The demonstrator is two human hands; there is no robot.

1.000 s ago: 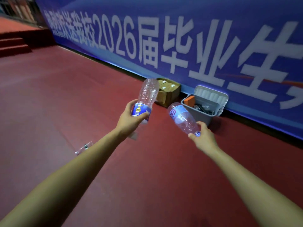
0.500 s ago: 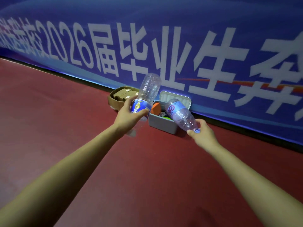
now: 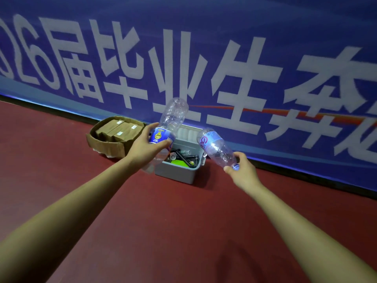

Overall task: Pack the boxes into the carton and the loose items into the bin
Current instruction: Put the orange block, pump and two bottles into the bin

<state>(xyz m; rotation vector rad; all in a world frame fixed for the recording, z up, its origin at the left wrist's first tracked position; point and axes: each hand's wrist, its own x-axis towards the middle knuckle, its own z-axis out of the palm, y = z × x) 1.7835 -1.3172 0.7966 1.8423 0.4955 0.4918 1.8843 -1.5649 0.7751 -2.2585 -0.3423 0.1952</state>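
Status: brown cardboard boxes (image 3: pixel 120 129) sit in open carton (image 3: pixel 106 145). Left hand (image 3: pixel 145 150) fingers (image 3: pixel 150 129) wrap clear blue-label bottle (image 3: pixel 173 117), right hand (image 3: pixel 242 170) grips clear pink-label bottle (image 3: pixel 216 148) by neck, both near grey plastic bin (image 3: pixel 177 174); drop pending.

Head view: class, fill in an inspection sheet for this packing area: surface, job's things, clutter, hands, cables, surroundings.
Surface: red floor.
Job's things: carton holds brown boxes; grey bin, lid raised, holds dark loose items; blue-label bottle and pink-logo bottle in hand.
Clutter: nothing seen.
Hands: left hand grips the blue-label bottle at its label; right hand grips the pink-logo bottle at its cap end.
Cables: nothing seen.
Surroundings: blue banner with white characters behind the containers.
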